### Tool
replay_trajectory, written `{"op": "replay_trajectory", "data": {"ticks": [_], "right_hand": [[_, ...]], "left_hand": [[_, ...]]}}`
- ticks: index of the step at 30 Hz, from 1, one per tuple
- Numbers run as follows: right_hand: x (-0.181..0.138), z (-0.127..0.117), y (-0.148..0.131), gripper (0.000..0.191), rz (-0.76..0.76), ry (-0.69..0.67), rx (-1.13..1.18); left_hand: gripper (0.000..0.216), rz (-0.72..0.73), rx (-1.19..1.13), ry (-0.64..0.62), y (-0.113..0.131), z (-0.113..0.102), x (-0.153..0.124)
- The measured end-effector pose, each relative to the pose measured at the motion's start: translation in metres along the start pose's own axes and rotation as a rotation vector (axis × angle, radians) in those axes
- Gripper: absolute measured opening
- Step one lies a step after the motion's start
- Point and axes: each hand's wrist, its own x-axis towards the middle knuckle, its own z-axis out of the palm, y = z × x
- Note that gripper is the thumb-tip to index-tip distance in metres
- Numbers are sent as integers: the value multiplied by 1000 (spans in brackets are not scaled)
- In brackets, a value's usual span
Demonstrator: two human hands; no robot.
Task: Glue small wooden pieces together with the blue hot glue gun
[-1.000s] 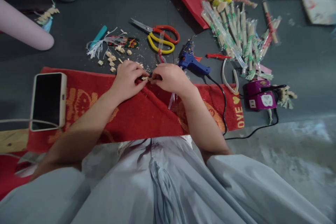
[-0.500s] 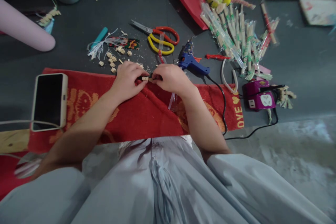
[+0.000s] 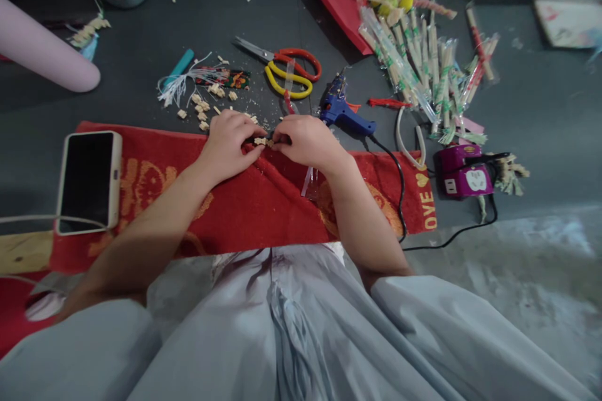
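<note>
My left hand (image 3: 228, 141) and my right hand (image 3: 305, 138) meet over the far edge of a red towel (image 3: 244, 200). Both pinch a small string of beige wooden bits (image 3: 262, 141) held between their fingertips. Loose beige bits (image 3: 202, 106) and white strands (image 3: 176, 83) lie on the dark floor just beyond my left hand. A blue glue gun (image 3: 343, 109) lies right beside my right hand.
Red and yellow scissors (image 3: 289, 69) lie beyond the hands. A phone (image 3: 88, 178) rests on the towel's left end. Wrapped sticks (image 3: 423, 56) are piled at the far right, near a purple power block (image 3: 463, 170) with a black cable. A pink tube (image 3: 44, 53) lies at far left.
Both hands have stayed in place, with only slight finger movement on the beige bits.
</note>
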Motion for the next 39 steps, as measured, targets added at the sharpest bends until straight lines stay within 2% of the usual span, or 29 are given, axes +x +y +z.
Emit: {"op": "replay_trajectory", "data": {"ticks": [14,20,39], "right_hand": [[-1,0,-7,20,23,6,-31],[-1,-1,-7,20,17,0,-32],[-1,-1,2,19,13,71,26]], "left_hand": [[22,-59,23,52,3,-4,-2],[19,-90,23,36,3,-4,-2],[19,-45,19,46,2,-5,-1]]}}
